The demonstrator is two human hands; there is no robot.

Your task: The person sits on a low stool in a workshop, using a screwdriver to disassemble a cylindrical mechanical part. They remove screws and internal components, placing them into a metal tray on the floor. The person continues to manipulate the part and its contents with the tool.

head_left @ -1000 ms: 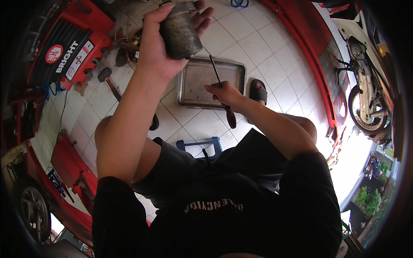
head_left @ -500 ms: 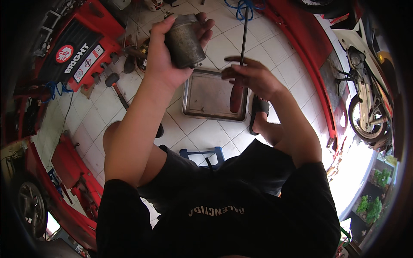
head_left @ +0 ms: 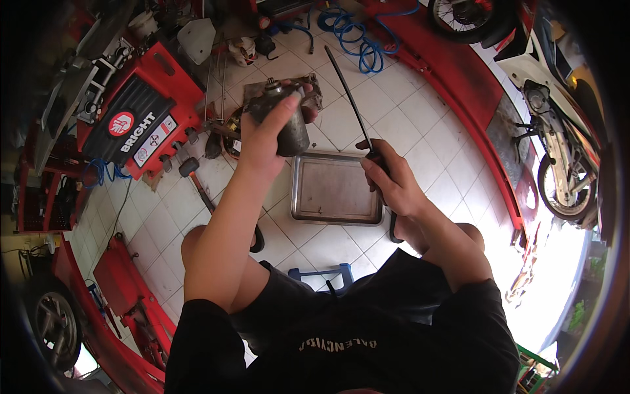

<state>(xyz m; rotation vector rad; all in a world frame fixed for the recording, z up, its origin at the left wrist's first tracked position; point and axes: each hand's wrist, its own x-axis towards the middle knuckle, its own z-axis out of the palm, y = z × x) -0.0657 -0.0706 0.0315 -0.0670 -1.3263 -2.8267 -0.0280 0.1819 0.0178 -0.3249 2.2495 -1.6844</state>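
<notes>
In my left hand (head_left: pixel 269 134), raised over the floor, is a worn grey cylindrical metal part (head_left: pixel 295 136) with a short stud on top; my fingers are closed round it. My right hand (head_left: pixel 387 171) grips a long black-shafted screwdriver (head_left: pixel 348 92) by its handle, the shaft pointing up and forward, apart from the cylinder. Below both hands, a rectangular steel tray (head_left: pixel 328 203) lies on the tiles with small bits inside.
A red machine (head_left: pixel 167 85) and long-handled hammer (head_left: pixel 193 177) lie left. Coiled blue hose (head_left: pixel 367 52) is ahead. A red platform (head_left: pixel 459 85) and motorcycles (head_left: pixel 564 171) are right. A blue stool (head_left: pixel 318 272) is beneath me.
Both hands have moved down in the picture, along with the tray and surroundings. The cylinder is turned, its top stud now showing. The screwdriver has swung round in my right hand to tilt leftward.
</notes>
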